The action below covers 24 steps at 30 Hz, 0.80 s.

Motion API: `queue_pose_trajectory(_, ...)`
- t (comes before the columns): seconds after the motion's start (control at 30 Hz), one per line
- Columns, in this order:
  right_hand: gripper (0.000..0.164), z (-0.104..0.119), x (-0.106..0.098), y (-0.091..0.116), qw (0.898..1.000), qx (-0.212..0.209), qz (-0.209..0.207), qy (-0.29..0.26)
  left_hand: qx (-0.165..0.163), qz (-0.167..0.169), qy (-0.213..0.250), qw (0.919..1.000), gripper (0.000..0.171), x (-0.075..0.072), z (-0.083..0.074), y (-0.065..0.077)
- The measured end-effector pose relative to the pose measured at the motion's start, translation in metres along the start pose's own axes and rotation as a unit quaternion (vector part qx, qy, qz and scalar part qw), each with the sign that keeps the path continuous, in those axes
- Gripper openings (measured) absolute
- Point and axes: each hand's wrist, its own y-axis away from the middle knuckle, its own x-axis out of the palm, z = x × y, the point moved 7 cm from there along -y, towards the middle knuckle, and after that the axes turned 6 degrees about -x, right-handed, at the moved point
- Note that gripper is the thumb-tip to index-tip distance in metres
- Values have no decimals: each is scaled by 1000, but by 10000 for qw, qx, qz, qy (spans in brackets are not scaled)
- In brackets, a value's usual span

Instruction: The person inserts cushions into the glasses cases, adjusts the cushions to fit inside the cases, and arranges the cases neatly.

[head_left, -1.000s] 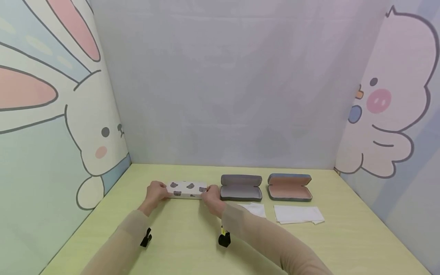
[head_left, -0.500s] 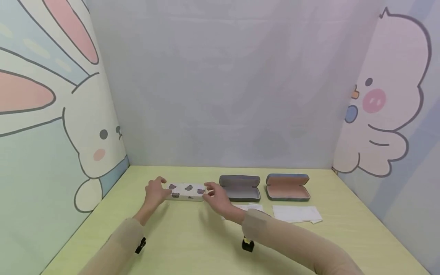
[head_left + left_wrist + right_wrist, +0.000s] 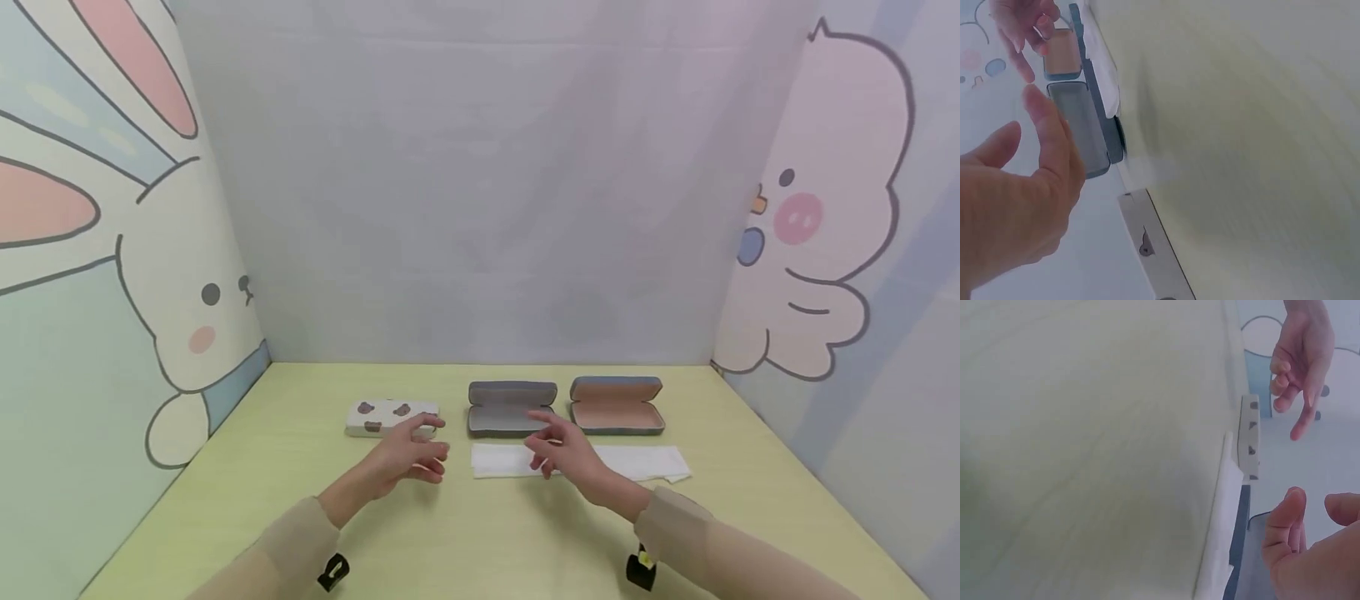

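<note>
A white glasses case (image 3: 375, 417) with a bear pattern lies closed at the left of the row. My left hand (image 3: 397, 454) hovers in front of its right end, fingers loosely bent and holding nothing. In front of a dark glasses case (image 3: 498, 421) with a grey lining is my right hand (image 3: 573, 454), also holding nothing. That case stands with its lid up, and the right hand hides part of it. Beneath the right hand, white cloths (image 3: 495, 460) lie flat on the table. In the left wrist view, the thumb and fingers of the left hand (image 3: 1029, 194) are apart.
To the right stands another glasses case (image 3: 617, 417), lid up, with a pinkish lining. A folded white cloth (image 3: 645, 461) lies before it. The yellow-green table (image 3: 480, 533) ends at a grey back wall (image 3: 480, 183), with cartoon-printed walls at both sides.
Both hands have let go of the white bear-pattern case and drawn back toward the right. The case stays closed on the table. The view has shifted slightly.
</note>
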Motion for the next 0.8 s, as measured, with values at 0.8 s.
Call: queue_pose_trajectory(0.8, 56, -41, -43, 21, 9875, 1281, -819, 414, -783, 204, 791, 9936, 60, 47, 36, -37)
